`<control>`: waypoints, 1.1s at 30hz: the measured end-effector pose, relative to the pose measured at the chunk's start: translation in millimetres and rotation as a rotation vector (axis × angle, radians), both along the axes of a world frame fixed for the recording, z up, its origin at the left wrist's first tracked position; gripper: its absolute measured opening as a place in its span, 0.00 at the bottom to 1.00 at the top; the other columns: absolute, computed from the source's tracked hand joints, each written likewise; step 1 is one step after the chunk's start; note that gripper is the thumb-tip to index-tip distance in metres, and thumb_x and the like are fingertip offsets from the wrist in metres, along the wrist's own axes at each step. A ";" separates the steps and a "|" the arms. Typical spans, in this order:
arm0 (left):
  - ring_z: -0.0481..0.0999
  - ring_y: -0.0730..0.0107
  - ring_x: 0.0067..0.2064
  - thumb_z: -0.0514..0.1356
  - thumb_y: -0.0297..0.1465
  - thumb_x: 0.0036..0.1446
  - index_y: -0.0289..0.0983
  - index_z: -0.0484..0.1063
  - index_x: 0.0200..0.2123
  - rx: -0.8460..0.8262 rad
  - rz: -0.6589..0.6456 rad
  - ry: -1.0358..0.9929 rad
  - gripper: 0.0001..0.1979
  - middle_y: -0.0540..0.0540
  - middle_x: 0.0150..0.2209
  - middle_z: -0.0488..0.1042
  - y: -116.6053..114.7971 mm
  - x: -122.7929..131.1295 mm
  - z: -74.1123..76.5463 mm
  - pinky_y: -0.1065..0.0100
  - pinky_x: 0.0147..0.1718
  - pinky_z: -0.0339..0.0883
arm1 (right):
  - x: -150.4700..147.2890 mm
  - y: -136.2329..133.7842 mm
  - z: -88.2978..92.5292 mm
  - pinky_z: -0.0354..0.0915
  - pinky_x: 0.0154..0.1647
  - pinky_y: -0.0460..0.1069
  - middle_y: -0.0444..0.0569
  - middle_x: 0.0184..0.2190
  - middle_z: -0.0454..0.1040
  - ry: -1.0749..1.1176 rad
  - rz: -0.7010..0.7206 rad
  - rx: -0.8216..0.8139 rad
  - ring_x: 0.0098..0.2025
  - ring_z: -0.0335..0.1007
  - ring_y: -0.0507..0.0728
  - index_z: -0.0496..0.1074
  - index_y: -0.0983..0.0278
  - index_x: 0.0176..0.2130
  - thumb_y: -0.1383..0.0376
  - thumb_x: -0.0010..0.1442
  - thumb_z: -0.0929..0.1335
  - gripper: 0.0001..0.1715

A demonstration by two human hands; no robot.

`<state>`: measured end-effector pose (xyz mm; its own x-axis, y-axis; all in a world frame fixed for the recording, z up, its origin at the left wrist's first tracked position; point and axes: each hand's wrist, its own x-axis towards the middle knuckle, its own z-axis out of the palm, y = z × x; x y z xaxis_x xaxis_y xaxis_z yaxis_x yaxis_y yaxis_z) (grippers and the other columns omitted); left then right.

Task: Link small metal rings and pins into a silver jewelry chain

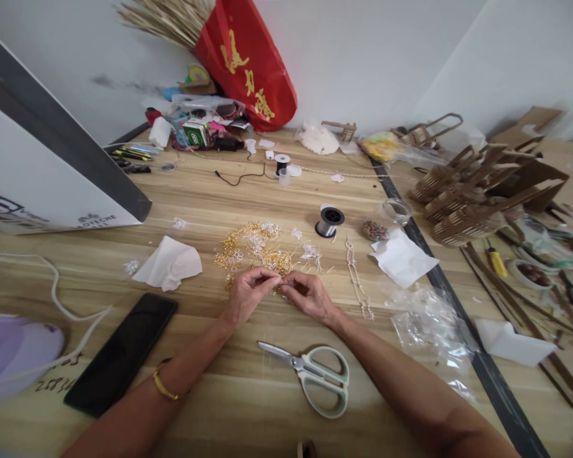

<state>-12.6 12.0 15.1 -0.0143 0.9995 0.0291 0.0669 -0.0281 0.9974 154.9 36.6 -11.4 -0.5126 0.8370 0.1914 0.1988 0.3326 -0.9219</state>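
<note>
My left hand (248,294) and my right hand (308,294) meet fingertip to fingertip over the wooden table (248,203), both pinched on a tiny piece too small to make out. Just beyond them lies a scatter of gold and silver jewellery findings (255,248). A finished beaded strand (358,283) lies to the right of my right hand. Scissors with pale green handles (315,375) rest below my hands, blades pointing left. A spool of thin wire (328,221) stands behind the findings. I wear a gold bangle on my left wrist.
A black phone (121,353) and crumpled tissue (169,264) lie at left, a white board (38,159) leans behind. Clear plastic bags (424,324), white paper (401,257), a bead dish (375,230) and laser-cut wooden baskets (468,191) sit right. A red bag (248,63) stands at the back.
</note>
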 end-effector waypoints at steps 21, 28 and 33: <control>0.73 0.76 0.22 0.64 0.31 0.45 0.33 0.67 0.37 -0.232 -0.246 -0.077 0.15 0.45 0.32 0.76 -1.6 6.4 -7.6 0.75 0.19 0.63 | 2.1 2.5 6.6 0.64 0.24 0.45 0.45 0.22 0.71 0.287 -0.091 -0.208 0.23 0.67 0.50 0.70 0.66 0.31 0.53 0.57 0.67 0.17; 0.73 0.77 0.21 0.66 0.33 0.45 0.34 0.66 0.36 -0.238 -0.264 -0.115 0.16 0.49 0.27 0.76 -0.6 6.9 -15.3 0.76 0.19 0.64 | 1.1 1.2 11.5 0.65 0.23 0.45 0.45 0.21 0.71 0.263 -0.114 -0.193 0.23 0.66 0.50 0.69 0.66 0.30 0.51 0.56 0.67 0.19; 0.72 0.77 0.21 0.67 0.32 0.41 0.33 0.68 0.33 -0.259 -0.257 -0.139 0.16 0.50 0.24 0.74 1.7 6.7 -15.7 0.75 0.21 0.65 | 2.2 2.2 12.0 0.61 0.22 0.45 0.44 0.20 0.68 0.245 -0.119 -0.157 0.22 0.63 0.49 0.69 0.66 0.30 0.52 0.57 0.67 0.18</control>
<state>-5.9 13.7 -0.6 0.2519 0.9448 -0.2095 -0.0455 0.2278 0.9727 157.1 38.8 0.6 -0.3640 0.9173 0.1612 -0.0069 0.1705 -0.9853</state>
